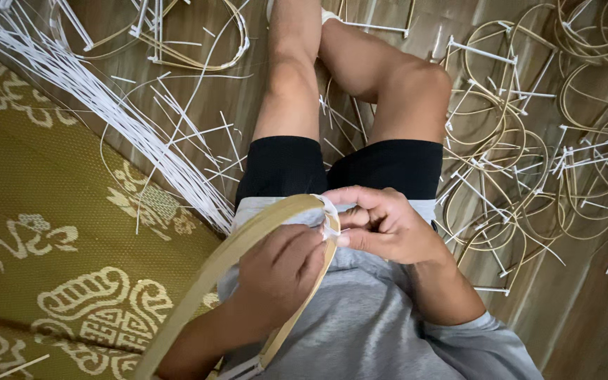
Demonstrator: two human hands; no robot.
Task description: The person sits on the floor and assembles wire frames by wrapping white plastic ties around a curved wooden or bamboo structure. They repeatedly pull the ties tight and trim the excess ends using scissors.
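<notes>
A pale bamboo hoop (237, 246) rests across my lap, curving from the lower left up to my hands. My left hand (279, 271) grips the hoop's upper bend from below. My right hand (381, 225) pinches a white plastic strip (330, 219) that is wrapped around the hoop at its top. The two hands touch at that wrapped spot. I sit on the floor in black shorts and a grey shirt, knees bent outward.
A thick bundle of long white strips (107, 112) fans across the floor at the left. A green and gold patterned mat (43, 232) lies at the left. Several finished hoops with white ties (522, 148) are piled at the right, more hoops (177, 42) at the top.
</notes>
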